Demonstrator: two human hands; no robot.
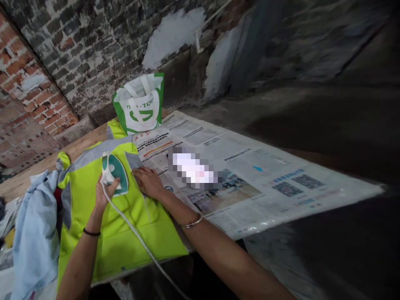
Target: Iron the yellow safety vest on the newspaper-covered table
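Iron (123, 176) grasped in left hand (103, 192); right hand (150, 181), unclenched, on shirt (117, 243) reaching worktop's (89, 139) near edge. Glide slow, flat.

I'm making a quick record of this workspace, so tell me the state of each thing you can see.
Iron: held by its handle in the left grip, on the yellow garment; heat can't be told.
Yellow garment: spread out.
Right grip: laid on the garment.
Cord: running across the garment, past its near edge.
Light blue cloth: crumpled.
Bag: standing, handles up.
Newspaper: spread flat.
Blurred object: lying on the newspaper; state unclear.
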